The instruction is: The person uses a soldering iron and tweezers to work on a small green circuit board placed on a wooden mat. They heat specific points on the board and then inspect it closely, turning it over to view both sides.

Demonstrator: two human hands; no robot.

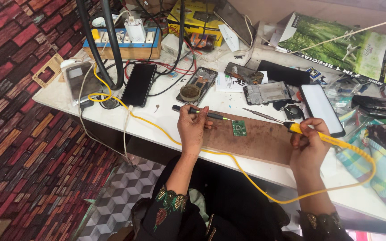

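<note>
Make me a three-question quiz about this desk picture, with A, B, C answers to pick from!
1. Where does the small green circuit board lie?
A. on the brown board
B. on the floor
C. on the power strip

2. What colour is the handle of the soldering iron in the right hand?
A. blue
B. yellow
C. white

3. What is the left hand doing?
A. resting flat and empty
B. holding a dark thin tool
C. holding a phone

Answers: 1 A, it sits on the brown wood; 2 B, the handle and its cord are yellow; 3 B, its fingers close around the tool.
</note>
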